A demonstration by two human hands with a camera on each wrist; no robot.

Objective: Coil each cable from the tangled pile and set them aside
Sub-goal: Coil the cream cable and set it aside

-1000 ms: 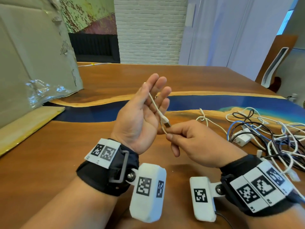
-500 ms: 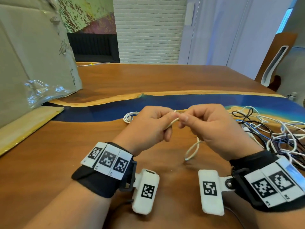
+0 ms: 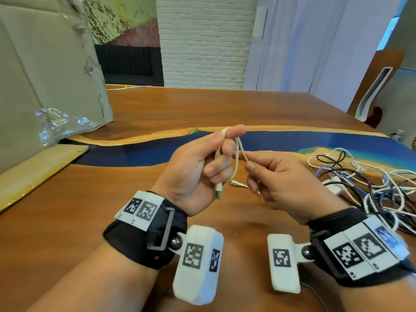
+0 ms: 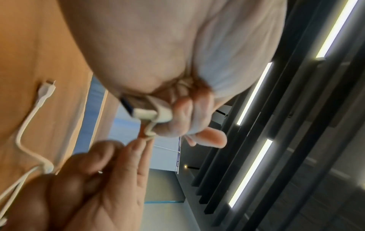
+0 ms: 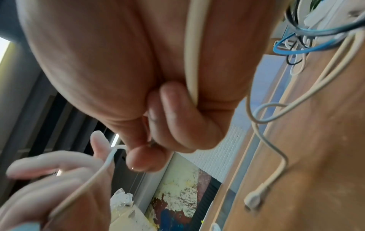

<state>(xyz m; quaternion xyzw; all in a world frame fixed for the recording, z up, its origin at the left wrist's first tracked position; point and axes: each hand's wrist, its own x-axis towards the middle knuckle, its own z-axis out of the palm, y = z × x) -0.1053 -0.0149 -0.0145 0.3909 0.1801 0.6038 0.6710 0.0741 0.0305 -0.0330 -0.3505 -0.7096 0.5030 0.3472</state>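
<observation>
Cardboard sheet (image 3: 45, 70) upper left of frame, leaning, not involved. Left hand (image 3: 198, 167) centre-left, raised off tabletop (image 3: 67, 221), fingers curled round white cable (image 3: 236, 163): loop hooked over index finger, thumb pinning it, USB plug (image 3: 218, 190) dangling below palm. Right hand (image 3: 279, 183) just right of it, pinching same cable between thumb and fingertip, feeding next turn; slack runs through palm per right wrist view. Small far-end connector (image 3: 235, 183) lying on tabletop between hands. Tangled pile (image 3: 371, 183) at right edge: white, black, blue leads plus white adapter, still untouched heap.

Step judged: early wraps of coil, only one loop formed.

Risks:
- loop sliding off index fingertip if thumb pressure eases → coil collapses
- dangling plug swinging, catching next turn
- free end dragging across tabletop, possibly snagging pile if tail drifts right
- tight small-radius wraps kinking cable near strain relief
</observation>
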